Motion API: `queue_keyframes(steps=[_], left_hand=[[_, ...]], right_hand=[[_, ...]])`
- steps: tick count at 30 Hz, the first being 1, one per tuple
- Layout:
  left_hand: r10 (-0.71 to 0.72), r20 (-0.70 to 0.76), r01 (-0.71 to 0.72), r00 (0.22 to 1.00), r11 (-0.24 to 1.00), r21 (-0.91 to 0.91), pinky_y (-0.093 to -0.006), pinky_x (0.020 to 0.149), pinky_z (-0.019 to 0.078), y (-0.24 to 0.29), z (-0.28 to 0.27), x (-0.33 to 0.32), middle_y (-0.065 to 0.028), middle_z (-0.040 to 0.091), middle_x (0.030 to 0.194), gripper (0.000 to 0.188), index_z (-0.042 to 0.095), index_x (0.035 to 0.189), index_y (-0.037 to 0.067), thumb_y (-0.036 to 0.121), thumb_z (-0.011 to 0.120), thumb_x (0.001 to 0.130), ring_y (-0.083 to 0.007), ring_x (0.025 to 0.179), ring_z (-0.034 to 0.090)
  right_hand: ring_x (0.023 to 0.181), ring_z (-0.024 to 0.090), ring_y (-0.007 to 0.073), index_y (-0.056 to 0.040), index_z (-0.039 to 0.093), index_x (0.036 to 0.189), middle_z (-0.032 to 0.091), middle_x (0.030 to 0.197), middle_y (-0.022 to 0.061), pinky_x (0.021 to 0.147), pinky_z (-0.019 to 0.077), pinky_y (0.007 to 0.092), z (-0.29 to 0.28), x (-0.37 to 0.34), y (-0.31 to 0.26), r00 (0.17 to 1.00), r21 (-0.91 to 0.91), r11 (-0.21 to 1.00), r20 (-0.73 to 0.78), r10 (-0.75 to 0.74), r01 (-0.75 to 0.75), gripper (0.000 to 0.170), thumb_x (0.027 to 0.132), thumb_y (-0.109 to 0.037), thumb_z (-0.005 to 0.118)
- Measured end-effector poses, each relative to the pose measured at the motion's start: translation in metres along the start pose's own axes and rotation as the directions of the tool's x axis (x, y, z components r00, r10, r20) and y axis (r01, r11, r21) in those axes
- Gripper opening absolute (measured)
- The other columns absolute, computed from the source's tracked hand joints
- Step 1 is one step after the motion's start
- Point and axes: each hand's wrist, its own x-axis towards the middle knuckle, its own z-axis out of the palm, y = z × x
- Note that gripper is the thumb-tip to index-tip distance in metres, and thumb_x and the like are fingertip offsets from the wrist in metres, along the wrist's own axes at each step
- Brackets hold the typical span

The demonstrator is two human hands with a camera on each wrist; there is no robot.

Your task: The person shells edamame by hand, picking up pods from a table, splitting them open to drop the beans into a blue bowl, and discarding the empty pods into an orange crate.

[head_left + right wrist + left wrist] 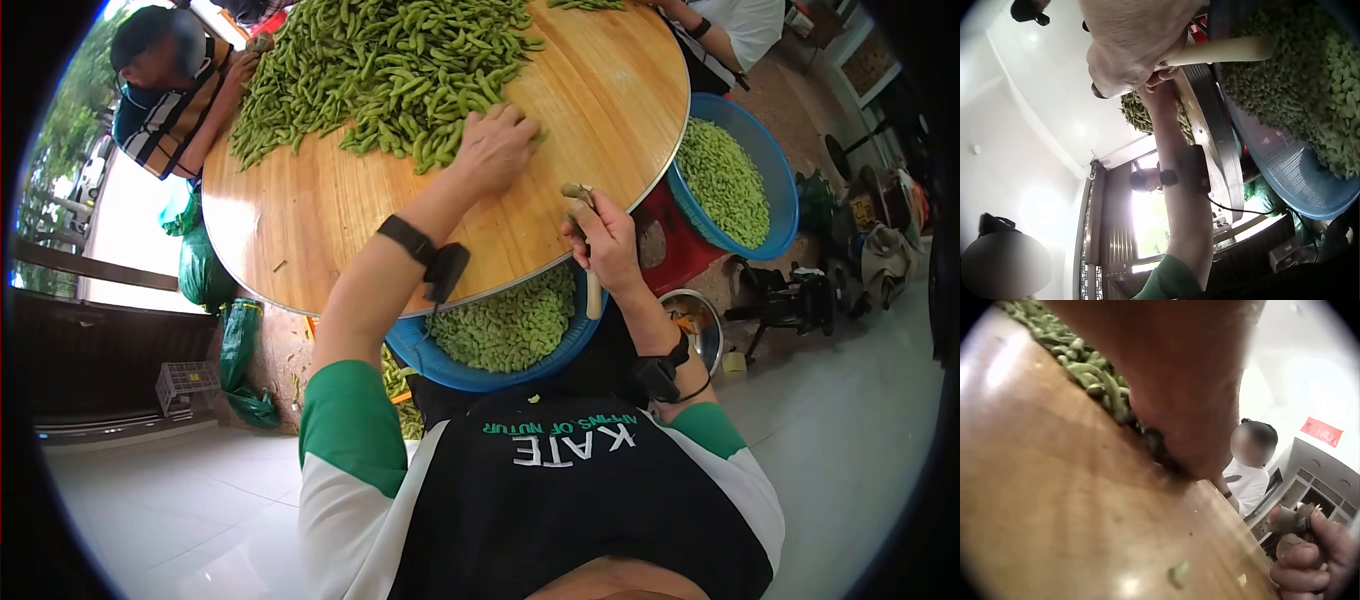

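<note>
The left hand [497, 148] reaches to the near edge of the pods [430, 75] heaped on the desk [310, 220]. Its fingers are bent, but whether they grip a pod cannot be told. The right hand [605, 240] is curled round a pale handle [593, 297] beside the desk's rim.

To pick up well, the left hand should draw just a pod or two off the heap's edge with light fingertips, not dig into the middle. The right hand is best kept near, its handle pointing down and away from the other fingers, above the near basket [408, 342] of beans [505, 325].

The head view alone gives the whole layout, with the far basket [787, 205] too. The left wrist view adds a green scrap [1179, 574] on the wood; the right wrist view shows the handle's length and a basket's mesh wall.
</note>
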Motion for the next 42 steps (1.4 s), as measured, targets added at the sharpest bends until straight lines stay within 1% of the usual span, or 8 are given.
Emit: queue_keyframes(steps=[8,12,14,16,18,22,31,42], left_hand=[[-0.172,0.058,0.181,0.983,0.932,-0.314,-0.038,0.079,0.0449,-0.039,-0.045,-0.078,-0.0138,0.056,0.107,0.022,0.06,0.103,0.005,0.006,0.063,0.081,-0.0315,0.099,0.055],[-0.246,-0.212,0.13,0.946,0.884,-0.449,-0.0384,0.073,0.0454,-0.038,-0.055,-0.093,-0.0094,0.061,0.09,0.012,0.068,0.088,0.004,0.004,0.069,0.076,-0.029,0.09,0.055],[-0.196,-0.347,0.143,0.917,0.975,-0.173,-0.0362,0.069,0.0447,-0.028,-0.073,-0.091,-0.0074,0.06,0.084,0.011,0.068,0.088,0.004,0.003,0.068,0.076,-0.0277,0.086,0.056],[-0.308,-0.363,0.167,0.88,0.914,-0.371,-0.0292,0.061,0.0447,-0.017,-0.073,-0.089,-0.0049,0.062,0.076,0.01,0.067,0.091,0.003,0.005,0.067,0.081,-0.0197,0.075,0.059],[-0.646,0.104,0.269,0.756,0.162,-0.949,-0.0214,0.052,0.0424,-0.002,-0.077,-0.095,-0.0048,0.064,0.074,0.01,0.064,0.094,0.001,0.008,0.063,0.087,-0.011,0.063,0.058],[-0.513,0.291,0.255,0.808,-0.142,-0.957,-0.0188,0.046,0.0406,0.02,-0.068,-0.114,-0.008,0.066,0.077,0.01,0.059,0.1,0.002,0.006,0.055,0.092,-0.0076,0.062,0.058],[-0.47,0.378,0.426,0.798,-0.003,-0.905,-0.0175,0.051,0.0387,0.062,-0.064,-0.141,-0.0055,0.065,0.077,0.014,0.056,0.102,0.0,0.006,0.057,0.09,-0.0062,0.063,0.056],[-0.535,0.381,0.302,0.754,-0.233,-0.924,-0.0168,0.053,0.043,0.076,-0.048,-0.154,-0.0025,0.063,0.084,0.013,0.061,0.104,0.0,0.005,0.057,0.092,-0.0056,0.073,0.058]], right_hand=[[0.05,0.043,0.0032,0.0008,0.052,0.121,0.057,0.076,0.0047,0.04,0.0345,0.0172,-0.004,-0.001,0.004,0.998,-0.024,0.999,0.046,-0.032,0.033,0.03,0.098,-0.017,0.047],[0.05,0.043,0.0035,0.0011,0.052,0.121,0.057,0.076,0.005,0.04,0.0345,0.0173,-0.004,-0.001,0.002,0.999,0.005,1.0,0.048,-0.013,0.012,0.03,0.098,-0.018,0.047],[0.05,0.043,0.0036,0.0013,0.052,0.121,0.057,0.076,0.005,0.04,0.0345,0.0173,-0.005,0.0,0.001,0.999,0.008,1.0,0.047,-0.002,0.002,0.03,0.098,-0.018,0.047],[0.05,0.043,0.0038,0.0015,0.053,0.12,0.057,0.076,0.005,0.04,0.0345,0.0173,-0.003,-0.001,0.001,0.999,0.01,1.0,0.048,0.009,-0.01,0.03,0.098,-0.019,0.047],[0.05,0.042,0.0043,0.0013,0.05,0.123,0.056,0.076,0.005,0.04,0.0344,0.0175,0.0,-0.004,-0.002,0.993,0.062,0.994,0.081,0.087,-0.092,0.032,0.098,-0.018,0.046],[0.049,0.042,0.0052,0.0007,0.046,0.129,0.055,0.077,0.0055,0.039,0.0338,0.0178,0.019,-0.019,-0.008,0.937,0.221,0.939,0.289,0.195,-0.263,0.036,0.098,-0.018,0.045],[0.049,0.041,0.0069,-0.0038,0.042,0.131,0.054,0.079,0.0073,0.04,0.0336,0.0181,0.04,-0.022,0.007,0.837,0.372,0.821,0.505,0.213,-0.434,0.036,0.099,-0.02,0.045],[0.048,0.039,0.0066,-0.0048,0.042,0.135,0.054,0.077,0.0054,0.04,0.0337,0.0177,0.05,-0.031,0.003,0.856,0.337,0.848,0.464,0.229,-0.41,0.04,0.099,-0.019,0.046]])
